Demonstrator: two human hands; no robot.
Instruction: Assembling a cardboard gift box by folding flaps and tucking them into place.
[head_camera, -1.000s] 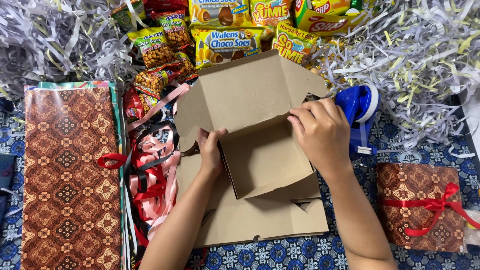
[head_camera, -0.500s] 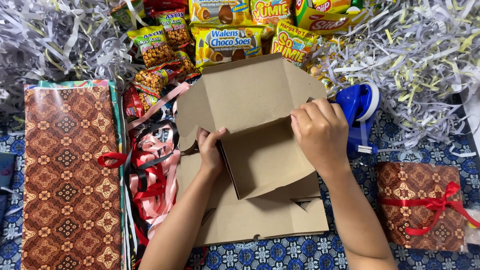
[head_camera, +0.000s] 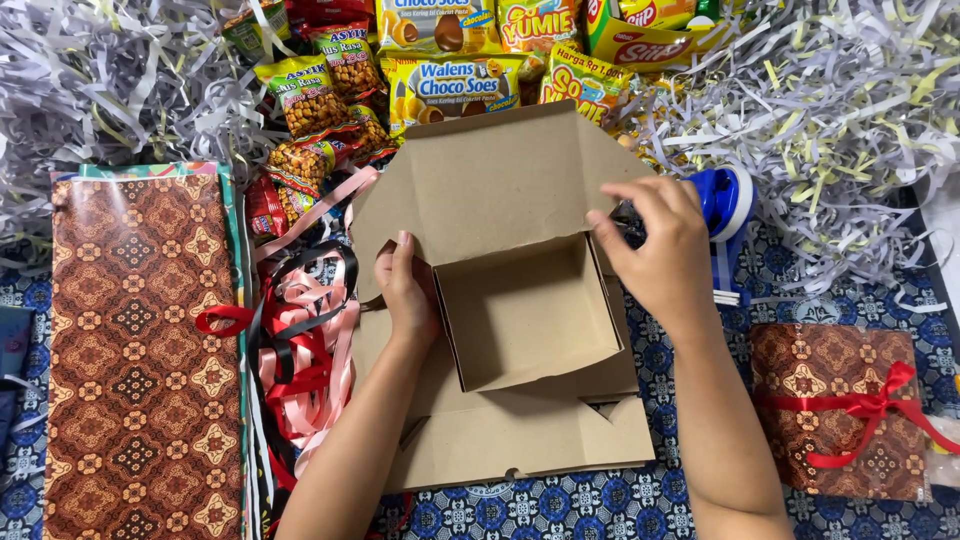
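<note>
Head view, centre: a brown cardboard box (head_camera: 525, 310) lies half-folded on the worktop (head_camera: 860, 500) — its bottom tray is already squared up, the lid flap stands open toward the top of the frame, and flat unfolded panels spread below it.
Left hand (head_camera: 405, 290): pressed against the left wall of the tray, fingers (head_camera: 402, 262) together and pointing up the frame — it seems to brace that wall so the box keeps its shape.
Right hand (head_camera: 655, 245): at the right edge of the box, fingers (head_camera: 625, 225) bent and pinching the top of the right side flap, apparently to hold it upright against the lid.
Left of the frame: a long gift-wrapped parcel (head_camera: 140, 350) in brown batik paper lies flat, with loose pink and red ribbons (head_camera: 305, 345) piled between it and the box, near to hand.
Top of the frame: snack packets (head_camera: 450, 80) lie in a row just above the lid, within reach of the open tray.
Upper corners: heaps of shredded paper (head_camera: 840, 110) lie banked on both sides.
Right of the box: a blue tape dispenser (head_camera: 728, 205) sits just behind the right hand.
Lower right: a small wrapped gift (head_camera: 845, 410) tied with a red bow rests well apart from the box.
</note>
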